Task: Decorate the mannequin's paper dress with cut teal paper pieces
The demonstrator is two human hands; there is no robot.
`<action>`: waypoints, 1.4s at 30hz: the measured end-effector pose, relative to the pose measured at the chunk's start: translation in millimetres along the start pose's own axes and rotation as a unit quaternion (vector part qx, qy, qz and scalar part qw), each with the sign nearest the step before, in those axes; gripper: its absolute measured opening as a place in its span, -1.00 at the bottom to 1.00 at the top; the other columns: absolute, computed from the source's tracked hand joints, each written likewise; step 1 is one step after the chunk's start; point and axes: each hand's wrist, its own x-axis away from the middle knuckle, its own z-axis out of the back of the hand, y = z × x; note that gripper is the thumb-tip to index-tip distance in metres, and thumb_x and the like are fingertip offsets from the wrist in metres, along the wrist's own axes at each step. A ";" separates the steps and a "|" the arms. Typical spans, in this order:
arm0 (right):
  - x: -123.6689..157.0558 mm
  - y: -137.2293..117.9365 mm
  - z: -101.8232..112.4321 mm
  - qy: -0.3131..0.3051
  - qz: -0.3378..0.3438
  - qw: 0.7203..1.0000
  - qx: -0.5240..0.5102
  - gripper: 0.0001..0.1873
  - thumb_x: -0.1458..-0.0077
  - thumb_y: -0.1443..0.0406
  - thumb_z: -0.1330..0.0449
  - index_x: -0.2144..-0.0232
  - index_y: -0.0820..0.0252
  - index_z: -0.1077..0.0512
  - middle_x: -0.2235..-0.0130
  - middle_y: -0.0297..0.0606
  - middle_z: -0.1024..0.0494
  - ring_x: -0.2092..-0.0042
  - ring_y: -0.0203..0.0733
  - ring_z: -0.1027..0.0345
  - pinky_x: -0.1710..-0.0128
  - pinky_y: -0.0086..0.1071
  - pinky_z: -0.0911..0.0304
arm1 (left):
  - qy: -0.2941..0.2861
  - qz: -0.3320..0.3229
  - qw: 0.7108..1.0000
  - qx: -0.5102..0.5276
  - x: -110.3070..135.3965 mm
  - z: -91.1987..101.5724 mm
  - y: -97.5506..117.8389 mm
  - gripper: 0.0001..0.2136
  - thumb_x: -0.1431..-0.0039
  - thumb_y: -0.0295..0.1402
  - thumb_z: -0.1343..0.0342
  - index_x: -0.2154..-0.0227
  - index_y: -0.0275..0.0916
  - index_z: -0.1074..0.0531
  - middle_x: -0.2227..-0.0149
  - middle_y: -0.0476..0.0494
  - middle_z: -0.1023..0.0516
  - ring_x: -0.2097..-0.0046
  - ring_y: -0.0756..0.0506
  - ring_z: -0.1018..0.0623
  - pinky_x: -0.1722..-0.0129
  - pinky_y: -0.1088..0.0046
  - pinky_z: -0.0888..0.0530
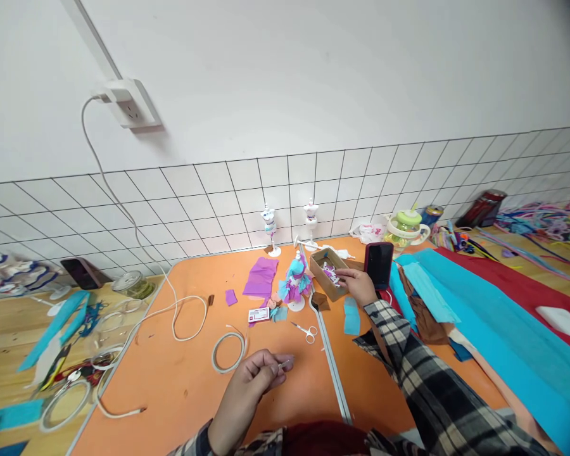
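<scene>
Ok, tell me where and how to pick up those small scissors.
I'd pinch the scissors by the finger loops, coming from the right and the near side. They lie flat on the orange table with the loops to the right and the pointed blades to the left, so that should keep fingers off the tips.

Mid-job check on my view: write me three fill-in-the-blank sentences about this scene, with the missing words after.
1. The fingertips of the right hand are ____ the brown box, not beside it.
2. The scissors lie on a tabletop coloured ____.
3. The dressed mannequin wears blue and ____.

Missing words: inside; orange; purple.
</scene>
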 end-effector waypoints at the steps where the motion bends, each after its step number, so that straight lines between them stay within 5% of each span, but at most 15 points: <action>1: -1.1 0.2 -0.7 -0.012 -0.003 1.000 -0.019 -0.62 0.05 0.45 0.01 0.25 0.22 -0.54 0.30 -0.25 -0.62 0.29 -0.26 -0.52 0.34 -0.49 -0.41 | 0.001 0.002 1.000 0.000 -0.2 -0.2 0.2 -0.81 -0.08 -0.26 -0.19 0.52 -0.24 -0.40 0.15 -0.21 -0.59 0.04 -0.13 -0.53 0.03 0.37 -0.41; 6: -1.8 2.4 0.7 -0.030 -0.033 0.995 -0.085 -0.71 0.01 0.35 0.01 0.38 0.26 -0.51 0.54 -0.29 -0.53 0.52 -0.26 -0.42 0.52 -0.46 -0.34 | -0.003 0.003 1.000 -0.001 -1.6 -1.5 2.0 -0.79 -0.06 -0.23 -0.21 0.53 -0.25 -0.39 0.16 -0.21 -0.60 0.08 -0.12 -0.53 0.04 0.37 -0.42; 11: -0.9 3.6 1.7 -0.017 -0.031 0.994 -0.102 -0.65 -0.08 0.23 0.06 0.28 0.22 -0.48 0.58 -0.34 -0.46 0.59 -0.27 -0.31 0.61 -0.45 -0.26 | 0.001 0.004 1.000 0.002 -0.3 -3.4 4.2 -0.77 -0.03 -0.20 -0.22 0.54 -0.25 -0.39 0.17 -0.21 -0.60 0.05 -0.14 -0.53 0.04 0.37 -0.42; 16: -3.1 -1.7 -1.5 -0.038 0.007 0.994 -0.105 -0.58 -0.12 0.17 0.02 0.03 0.18 -0.40 0.22 -0.21 -0.57 0.27 -0.19 -0.48 0.34 -0.37 -0.40 | 0.002 0.004 1.000 0.001 0.1 -3.6 3.7 -0.77 -0.03 -0.20 -0.22 0.54 -0.25 -0.39 0.17 -0.22 -0.60 0.03 -0.15 -0.52 0.04 0.36 -0.41; 19: -2.8 -3.8 -0.9 -0.044 0.034 0.995 -0.080 -0.57 -0.09 0.28 -0.01 -0.02 0.13 -0.38 0.01 -0.22 -0.51 0.01 -0.18 -0.40 0.11 -0.35 -0.35 | 0.000 0.001 1.000 0.001 0.0 -2.1 2.3 -0.77 -0.03 -0.21 -0.21 0.54 -0.25 -0.39 0.17 -0.22 -0.60 0.03 -0.14 -0.52 0.04 0.37 -0.41; 29: 2.9 -5.5 12.6 0.051 0.072 0.992 0.094 -0.72 0.05 0.29 -0.19 0.23 0.15 -0.53 0.39 -0.22 -0.57 0.16 0.02 -0.36 0.05 -0.14 -0.19 | -0.004 -0.001 1.000 0.004 -0.2 -1.8 -0.4 -0.77 -0.04 -0.20 -0.21 0.53 -0.25 -0.39 0.17 -0.21 -0.60 0.05 -0.14 -0.53 0.08 0.38 -0.42; 35: 15.2 -27.1 13.4 0.066 0.118 0.986 0.098 -0.64 -0.04 0.24 -0.13 0.11 0.21 -0.48 0.26 -0.15 -0.55 0.19 -0.06 -0.35 0.12 -0.21 -0.24 | -0.002 0.005 1.000 0.030 1.0 -3.3 1.7 -0.80 -0.04 -0.26 -0.23 0.54 -0.26 -0.40 0.18 -0.19 -0.61 0.06 -0.12 -0.54 0.09 0.43 -0.42; 38: 48.1 -46.1 2.9 0.022 0.152 0.987 0.057 -0.66 -0.11 0.20 -0.09 0.09 0.15 -0.47 0.26 -0.21 -0.55 0.32 -0.20 -0.38 0.27 -0.33 -0.32 | 0.001 0.021 0.996 0.090 1.8 -4.7 3.8 -0.82 -0.04 -0.31 -0.24 0.54 -0.26 -0.38 0.19 -0.17 -0.61 0.09 -0.09 -0.56 0.13 0.48 -0.44; 42: 112.3 -66.1 -14.9 -0.169 0.215 0.948 -0.164 -0.64 -0.14 0.21 -0.12 0.00 0.12 -0.40 0.09 -0.17 -0.52 0.16 -0.20 -0.40 0.30 -0.40 -0.39 | 0.003 0.038 0.981 0.192 1.3 -5.4 6.3 -0.85 -0.02 -0.37 -0.25 0.50 -0.25 -0.37 0.22 -0.19 -0.63 0.14 -0.09 -0.60 0.17 0.49 -0.47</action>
